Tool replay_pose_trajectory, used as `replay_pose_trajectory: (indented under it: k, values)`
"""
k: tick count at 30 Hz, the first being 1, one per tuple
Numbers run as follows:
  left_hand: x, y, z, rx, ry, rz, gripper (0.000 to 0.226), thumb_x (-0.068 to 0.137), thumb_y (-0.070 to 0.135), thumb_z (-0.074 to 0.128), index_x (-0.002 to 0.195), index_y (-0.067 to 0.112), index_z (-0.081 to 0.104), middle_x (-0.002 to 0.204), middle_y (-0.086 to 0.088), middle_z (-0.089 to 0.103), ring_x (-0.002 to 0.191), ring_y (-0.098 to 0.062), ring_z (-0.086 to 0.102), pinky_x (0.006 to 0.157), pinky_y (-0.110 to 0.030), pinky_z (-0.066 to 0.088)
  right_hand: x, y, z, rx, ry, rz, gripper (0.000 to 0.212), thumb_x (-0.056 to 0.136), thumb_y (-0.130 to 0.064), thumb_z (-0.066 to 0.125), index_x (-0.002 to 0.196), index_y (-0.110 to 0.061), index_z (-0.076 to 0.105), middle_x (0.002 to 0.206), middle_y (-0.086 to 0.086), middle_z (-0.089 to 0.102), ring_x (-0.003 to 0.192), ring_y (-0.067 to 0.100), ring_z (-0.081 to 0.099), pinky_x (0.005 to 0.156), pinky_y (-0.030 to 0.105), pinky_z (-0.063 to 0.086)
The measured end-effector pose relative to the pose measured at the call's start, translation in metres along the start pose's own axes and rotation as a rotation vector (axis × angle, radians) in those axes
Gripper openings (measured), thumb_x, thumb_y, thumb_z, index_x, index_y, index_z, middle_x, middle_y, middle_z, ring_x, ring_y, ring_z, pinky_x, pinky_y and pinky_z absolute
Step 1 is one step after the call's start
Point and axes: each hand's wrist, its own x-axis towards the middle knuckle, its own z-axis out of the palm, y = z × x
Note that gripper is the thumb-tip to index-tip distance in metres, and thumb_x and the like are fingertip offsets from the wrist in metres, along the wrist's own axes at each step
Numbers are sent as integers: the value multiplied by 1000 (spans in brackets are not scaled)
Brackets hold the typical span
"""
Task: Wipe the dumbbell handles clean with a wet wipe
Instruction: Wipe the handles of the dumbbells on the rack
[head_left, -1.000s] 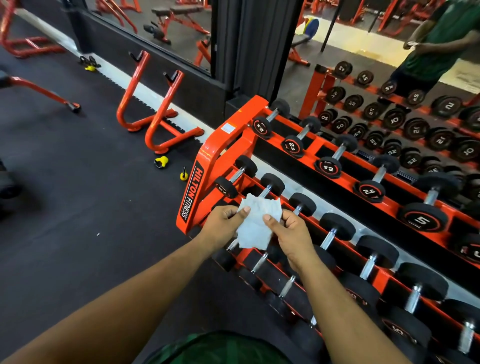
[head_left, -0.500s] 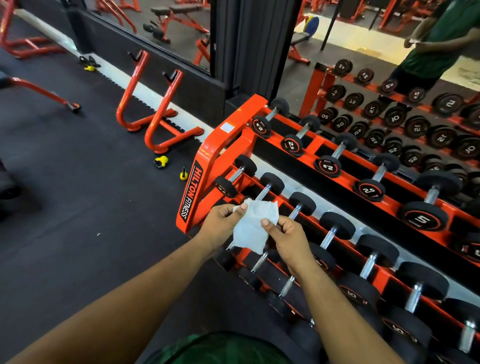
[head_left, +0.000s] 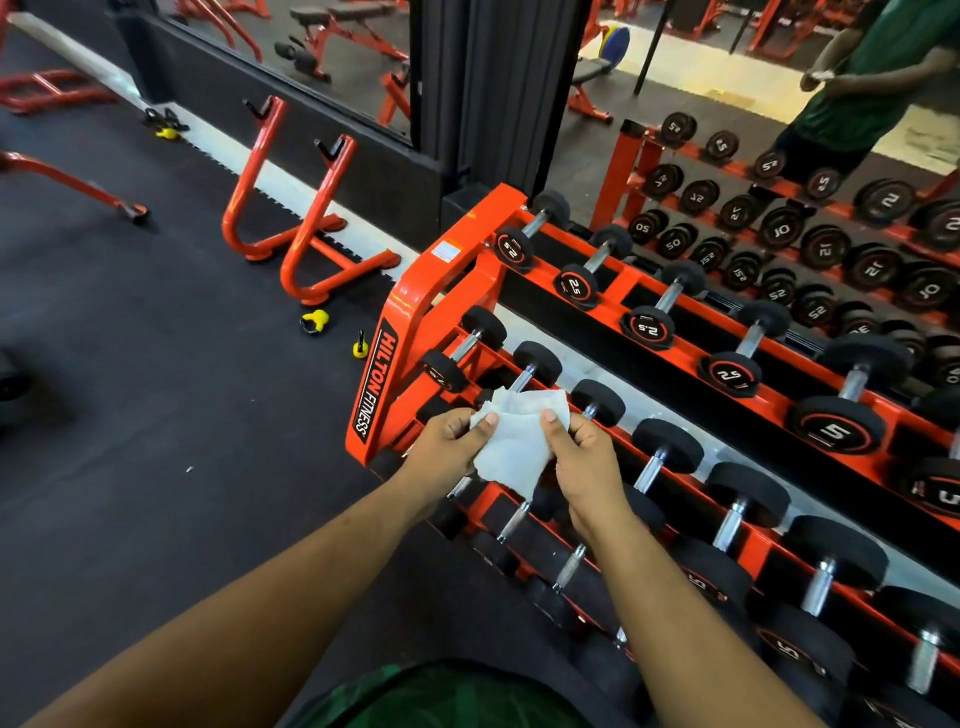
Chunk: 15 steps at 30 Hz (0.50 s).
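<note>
Hands pinch crumpled white wipe above knurled steel handles

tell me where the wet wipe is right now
The wet wipe is centre frame, held between the left hand and right hand, above the orange rack's left end.

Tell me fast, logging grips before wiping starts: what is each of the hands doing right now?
Left hand: pinching the white wet wipe at its left edge.
Right hand: pinching the same wipe at its right edge.
</note>
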Motion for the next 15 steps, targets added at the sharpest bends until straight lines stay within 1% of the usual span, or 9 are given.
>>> replay_pose_trajectory:
  k: [2,4,6,8,9,11,13,14,15]
  values:
    - [0,3,0,-15,-41,-22,36,105,36,54,92,4,64,74,0,65,61,-7,57,56,-20,46,-3,-2,-3,29,-50,13,26,101,-39,57,109,-19,72,101,-1,77,94,13,73,80,31,60]
    - [3,6,-2,27,-47,-5,42,104,41,54,84,5,63,71,-2,61,60,-9,54,56,-21,44,-8,-5,-8,74,-121,31,24,101,-33,58,108,-14,70,98,3,77,90,15,73,70,26,58]
    - [5,8,-4,61,-32,1,52,102,44,56,77,-2,58,69,-9,54,59,-14,50,55,-22,42,-12,-7,-12,82,-189,37,18,100,-25,60,110,-12,68,97,7,77,91,23,74,64,28,59]
    - [6,10,-4,72,-17,-2,61,102,44,57,77,-12,54,67,-13,50,55,-15,47,50,-20,40,-14,-7,-14,42,-187,24,16,100,-22,61,111,-13,68,96,7,77,92,25,74,65,31,61]
    - [7,10,-4,89,-8,-6,62,102,45,57,75,-11,54,65,-13,49,52,-13,47,49,-19,39,-14,-8,-13,22,-166,15,15,100,-22,61,111,-13,68,95,6,77,91,24,74,66,31,62]
    - [9,9,-2,111,8,-26,63,100,52,56,71,-4,54,63,-12,47,50,-13,45,48,-20,38,-15,-7,-12,12,-134,-8,15,100,-21,62,110,-12,68,94,5,77,90,23,74,65,29,61]
    - [9,9,-1,65,-20,-48,64,97,57,55,78,-4,54,68,-15,54,59,-16,53,54,-23,44,-15,-7,-11,19,-110,-16,15,100,-20,62,111,-13,68,95,2,77,91,18,74,65,26,60]
    - [9,8,-1,12,-65,-69,63,97,57,56,89,-5,59,78,-16,64,68,-20,61,62,-27,51,-15,-7,-11,32,-99,-11,15,100,-21,61,112,-14,68,97,0,77,92,16,74,66,26,60]
    - [8,7,-2,-36,-116,-91,56,96,53,59,102,-3,64,92,-17,71,80,-23,68,73,-33,56,-14,-8,-12,50,-91,-2,16,101,-22,59,113,-16,67,99,0,77,93,16,74,67,28,61]
